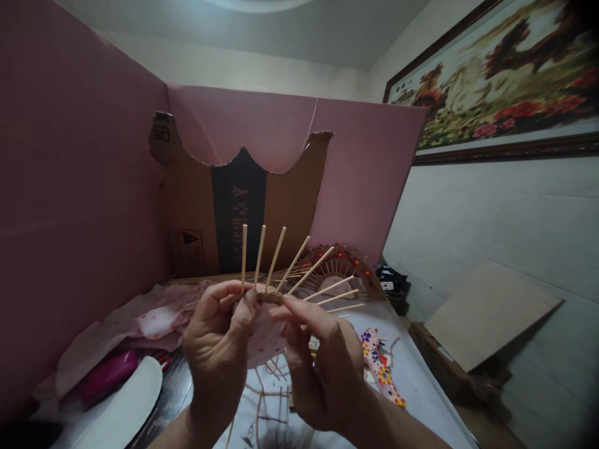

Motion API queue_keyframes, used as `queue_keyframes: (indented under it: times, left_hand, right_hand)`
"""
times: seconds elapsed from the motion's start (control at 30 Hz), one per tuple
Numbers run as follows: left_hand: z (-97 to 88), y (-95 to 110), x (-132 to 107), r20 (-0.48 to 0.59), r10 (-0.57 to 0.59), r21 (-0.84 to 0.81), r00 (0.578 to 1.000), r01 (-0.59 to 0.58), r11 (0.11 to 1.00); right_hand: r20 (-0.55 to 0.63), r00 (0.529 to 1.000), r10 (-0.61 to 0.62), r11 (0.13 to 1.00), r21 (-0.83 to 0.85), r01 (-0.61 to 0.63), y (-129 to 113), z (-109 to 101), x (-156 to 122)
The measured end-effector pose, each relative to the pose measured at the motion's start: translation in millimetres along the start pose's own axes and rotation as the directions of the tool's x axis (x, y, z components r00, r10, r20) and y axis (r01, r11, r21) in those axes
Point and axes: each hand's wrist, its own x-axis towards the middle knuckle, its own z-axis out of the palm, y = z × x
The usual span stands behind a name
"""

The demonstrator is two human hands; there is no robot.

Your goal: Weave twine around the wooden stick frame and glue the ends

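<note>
2 hands [218, 343] [322, 362] at fanned sticks [276, 259]

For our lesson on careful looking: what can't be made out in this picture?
In the head view:
Lower ends of the held sticks: covered by left hand, right hand and brown rim.
Right end of the framed picture: cut off by the right edge.
Small print on the cardboard: blurred.

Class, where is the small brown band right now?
In the head view, the brown band is near the middle, below the fanned sticks, with the left hand pinching its left end, the right hand at its right, and the cardboard behind.
</note>
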Motion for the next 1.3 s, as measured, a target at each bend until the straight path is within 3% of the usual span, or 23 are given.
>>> queue_keyframes:
  times: [0.37,0.63,1.07,1.3]
  left_hand:
    - [-1.5,1,0,0.064,0.002,-0.055,0.998,0.002,0.999]
    - [-2.6,-2,1,0.028,0.019,0.052,0.999,-0.02,0.998]
    - [-2.0,1,2,0.048,-0.013,-0.028,0.999,0.014,1.0]
    - [-2.3,-1,5,-0.012,0.008,0.057,1.0,-0.007,0.998]
  right_hand:
    - [0.045,0.998,0.046,0.998,0.045,-0.048,2,5,-4]
    - [0.047,0.998,0.033,0.999,-0.023,-0.032,-6,5,-5]
    - [0.059,0.998,0.023,0.997,-0.071,-0.019,-7,7,-6]
    - [0.083,0.997,0.007,1.0,-0.025,-0.005,-9,7,-5]
